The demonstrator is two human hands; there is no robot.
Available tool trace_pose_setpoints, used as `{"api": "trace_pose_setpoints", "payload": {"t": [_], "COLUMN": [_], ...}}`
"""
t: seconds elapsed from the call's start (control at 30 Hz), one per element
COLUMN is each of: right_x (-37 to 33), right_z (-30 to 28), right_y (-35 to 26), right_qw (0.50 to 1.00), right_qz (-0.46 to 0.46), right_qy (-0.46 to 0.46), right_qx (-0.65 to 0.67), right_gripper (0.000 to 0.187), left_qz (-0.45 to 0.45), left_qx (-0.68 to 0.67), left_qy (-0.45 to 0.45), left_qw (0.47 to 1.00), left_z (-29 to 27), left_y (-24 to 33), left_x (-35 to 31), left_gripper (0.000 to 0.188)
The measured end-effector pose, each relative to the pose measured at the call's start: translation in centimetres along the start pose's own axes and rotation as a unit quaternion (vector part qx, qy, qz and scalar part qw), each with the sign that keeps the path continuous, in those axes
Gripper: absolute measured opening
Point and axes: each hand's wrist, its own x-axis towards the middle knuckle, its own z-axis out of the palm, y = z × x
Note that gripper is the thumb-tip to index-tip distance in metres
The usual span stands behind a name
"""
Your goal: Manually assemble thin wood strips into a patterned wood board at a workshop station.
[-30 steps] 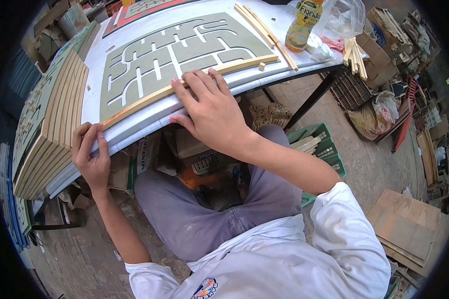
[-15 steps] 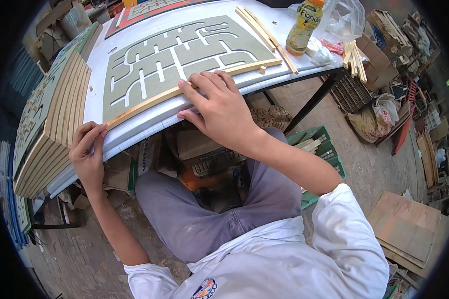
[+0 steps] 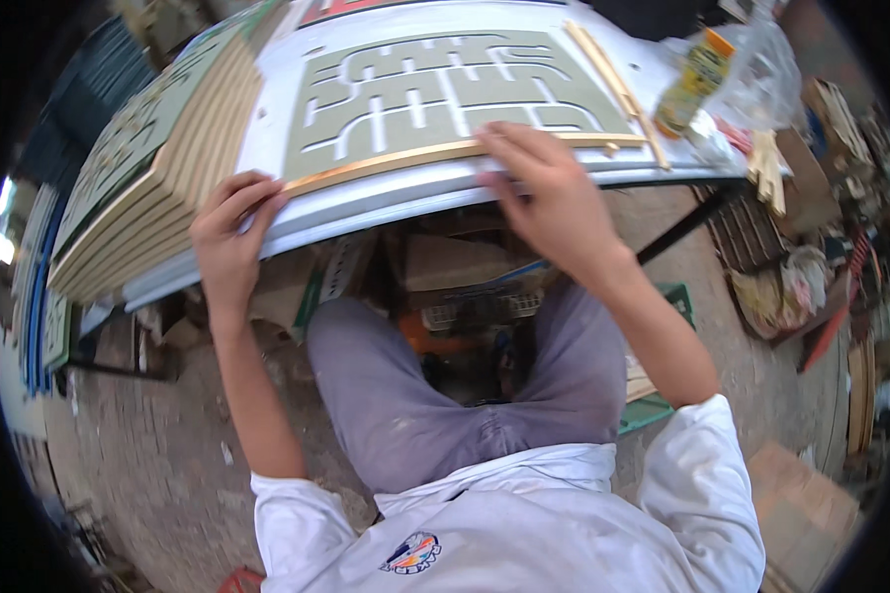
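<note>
A long, thin wooden strip (image 3: pixel 386 161) lies along the near edge of a grey-green board (image 3: pixel 396 124) with curved and straight slots cut through it. My left hand (image 3: pixel 233 229) pinches the strip's left end between thumb and fingers. Farther right, my right hand (image 3: pixel 556 193) curls its fingers over the strip near its middle, with the thumb on the near side; motion blurs it a little. The strip's right end runs past that hand, and a small wooden block (image 3: pixel 612 149) sits just in front of it.
Stacked slotted boards (image 3: pixel 168 183) stand at the table's left. Loose wooden strips (image 3: pixel 603 69) lie right of the board, near a yellow bottle (image 3: pixel 695 84) and a clear plastic bag (image 3: pixel 761 84). A stick bundle (image 3: pixel 764 176) overhangs the right corner. A green crate (image 3: pixel 653 407) is below.
The whole scene has shifted right in view as the head turned. My left hand still pinches the strip's end; my right hand stays at the strip, its fingers slightly rearranged.
</note>
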Motion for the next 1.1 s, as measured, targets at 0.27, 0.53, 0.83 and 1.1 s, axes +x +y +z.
{"api": "trace_pose_setpoints", "payload": {"t": [0.27, 0.53, 0.83, 1.1], "right_x": [0.3, 0.7, 0.7, 1.0], "right_z": [-3.5, -4.5, -4.5, -4.5], "right_y": [4.0, 5.2, 5.6, 5.1], "right_qw": [0.998, 0.996, 0.996, 0.996], "right_qz": [0.047, 0.053, 0.040, 0.023], "right_qy": [-0.024, -0.067, -0.068, -0.073], "right_qx": [-0.022, -0.024, -0.029, -0.045], "right_gripper": [0.017, 0.017, 0.017, 0.015], "left_qz": [-0.002, -0.006, -0.011, 0.042], "left_qx": [0.006, 0.027, 0.016, 0.034], "left_qy": [0.010, 0.005, 0.005, -0.030], "left_qw": [1.000, 1.000, 1.000, 0.998], "left_z": [-0.2, -0.3, -0.4, -0.6], "left_y": [-0.2, -0.4, -0.1, -0.3], "left_x": [0.0, -0.2, -0.1, 0.3], "left_gripper": [0.019, 0.019, 0.019, 0.019]}}
